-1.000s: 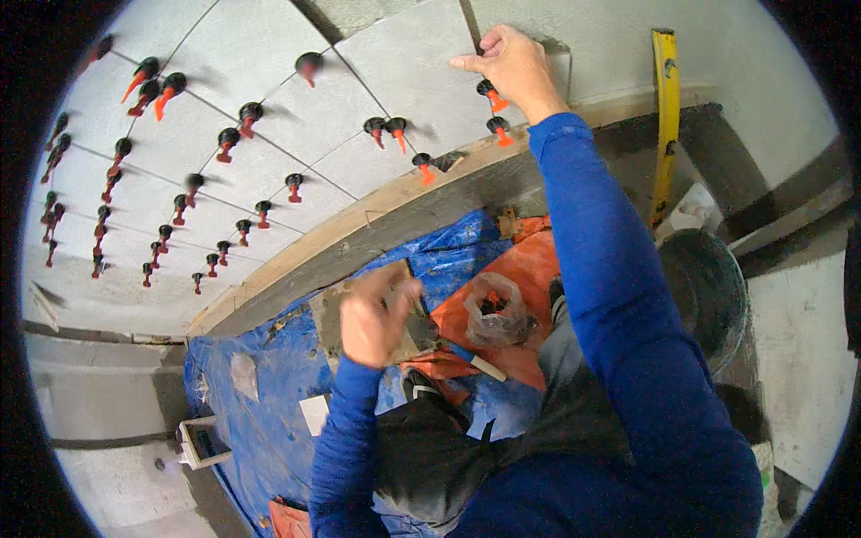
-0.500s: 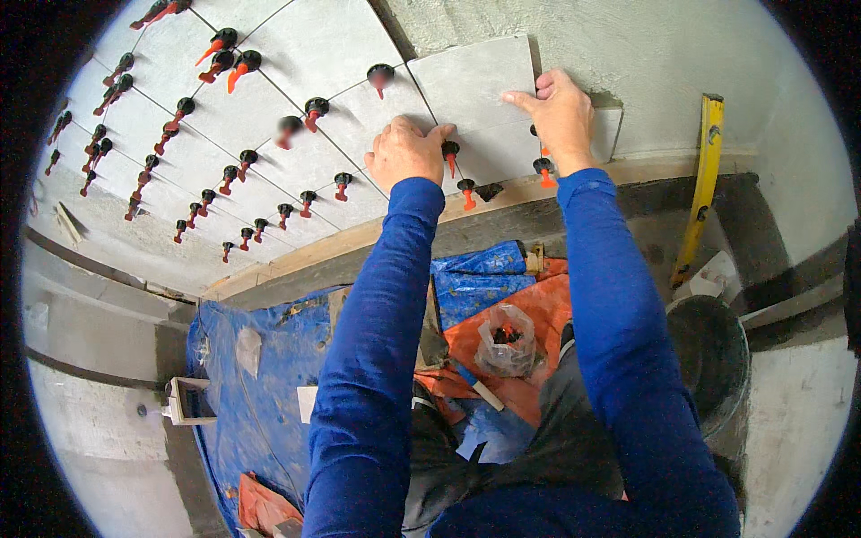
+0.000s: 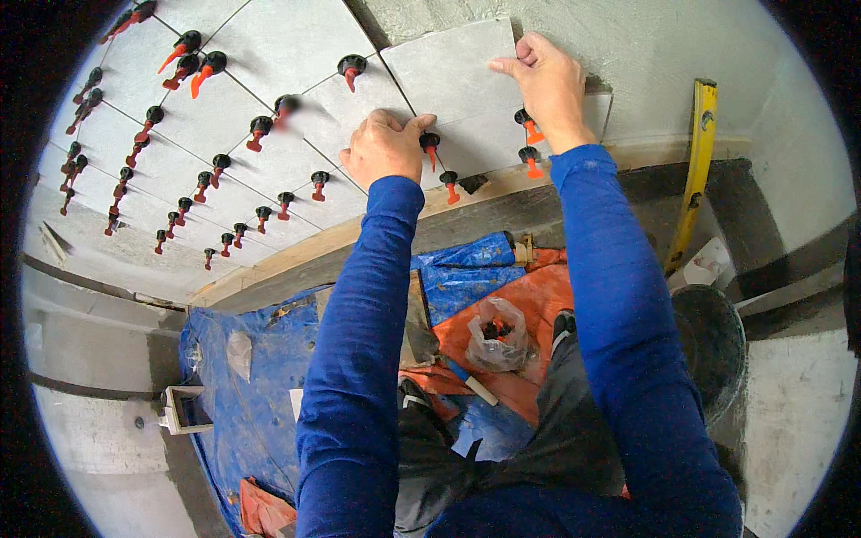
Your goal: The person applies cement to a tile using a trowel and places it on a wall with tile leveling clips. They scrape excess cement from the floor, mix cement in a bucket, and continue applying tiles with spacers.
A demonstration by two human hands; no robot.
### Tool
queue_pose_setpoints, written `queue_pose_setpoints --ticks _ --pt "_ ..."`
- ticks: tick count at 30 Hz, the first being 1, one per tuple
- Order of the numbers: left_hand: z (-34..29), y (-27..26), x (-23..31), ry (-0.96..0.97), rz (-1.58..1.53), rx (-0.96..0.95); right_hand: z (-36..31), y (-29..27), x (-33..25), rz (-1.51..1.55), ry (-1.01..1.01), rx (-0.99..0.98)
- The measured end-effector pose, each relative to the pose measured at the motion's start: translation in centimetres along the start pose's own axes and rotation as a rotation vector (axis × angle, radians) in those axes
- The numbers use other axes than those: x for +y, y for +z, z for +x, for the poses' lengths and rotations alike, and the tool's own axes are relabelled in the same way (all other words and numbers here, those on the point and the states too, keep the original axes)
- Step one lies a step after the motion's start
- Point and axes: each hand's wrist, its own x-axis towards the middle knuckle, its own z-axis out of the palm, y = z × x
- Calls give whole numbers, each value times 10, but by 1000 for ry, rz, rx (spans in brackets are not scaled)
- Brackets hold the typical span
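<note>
Light grey tiles cover the wall in front of me, with black-and-red levelling clips in their joints. A loose-edged grey tile sits at the upper right of the tiled area, against the row below. My right hand grips its right edge, thumb on the face and fingers around the side. My left hand rests on the neighbouring tile, close to the joint, with its thumb apart from the curled fingers. Just beside that thumb is another levelling clip. Two orange-tabbed clips stand below my right hand.
A yellow spirit level leans at the right, above a dark bucket. Blue sheeting and orange sheeting cover the floor. A clear plastic bag of clips and a pale-handled tool lie there. A wooden batten runs under the tiles.
The view has shifted, so the wall and both hands appear slightly farther left and higher. Both hands keep nearly the same places on the tiles.
</note>
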Motion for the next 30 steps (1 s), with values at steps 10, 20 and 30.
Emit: queue_pose_setpoints --ticks 10,20,30 --pt "-4 4 0 3 -12 65 1 0 -4 62 18 2" --pt "-2 3 -7 -5 -40 46 1 4 -1 -14 22 33" --pt "-1 4 -10 -20 -115 62 -1 6 1 0 91 8"
